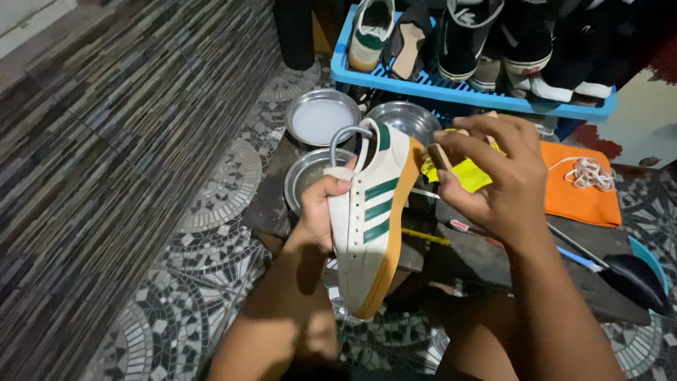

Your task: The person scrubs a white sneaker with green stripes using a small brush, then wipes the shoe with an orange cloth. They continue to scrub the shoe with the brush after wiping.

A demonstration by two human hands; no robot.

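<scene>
The left hand [321,212] has its grip closed round the heel end of a white sneaker [370,219], thumb lying on the upper, holding it on edge above the low dark counter [486,261], with the toe pointing back toward the person. The shoe is smooth and white with three green stripes and a tan gum sole along its right edge. The right hand [493,180] is close beside that sole, its grip pinched on a small wooden-handled brush [441,154] together with a crumpled yellow cloth [469,173]. Beyond the shoe sit three round metal bowls [321,116], shiny and shallow, close together. To the right, an orange cloth [578,197] carries a coil of white laces [589,173]. Thin tools [564,247] lie flat across the counter. A blue plastic rack [451,88] of shoes bounds the far edge, leaving little open room. Patterned mosaic floor [211,233] spreads to the left.
</scene>
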